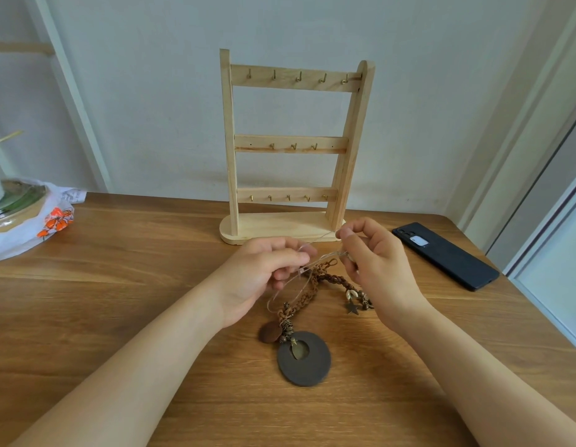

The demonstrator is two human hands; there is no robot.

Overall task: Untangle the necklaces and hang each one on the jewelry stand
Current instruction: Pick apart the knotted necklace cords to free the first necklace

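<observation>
Over wooden table (118, 285), left hand (264, 272) and right hand (373, 262) pinch clear cord (327, 255).

Both forearms extended forward; left hand (264, 274) and right hand (375, 262), fingers curled, each pinch a thin clear cord (325, 237) between them.

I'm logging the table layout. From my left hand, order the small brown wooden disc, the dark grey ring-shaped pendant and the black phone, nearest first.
1. The small brown wooden disc, just below the left hand.
2. The dark grey ring-shaped pendant, lower still, toward the person.
3. The black phone, far off to the right on the table.
</observation>
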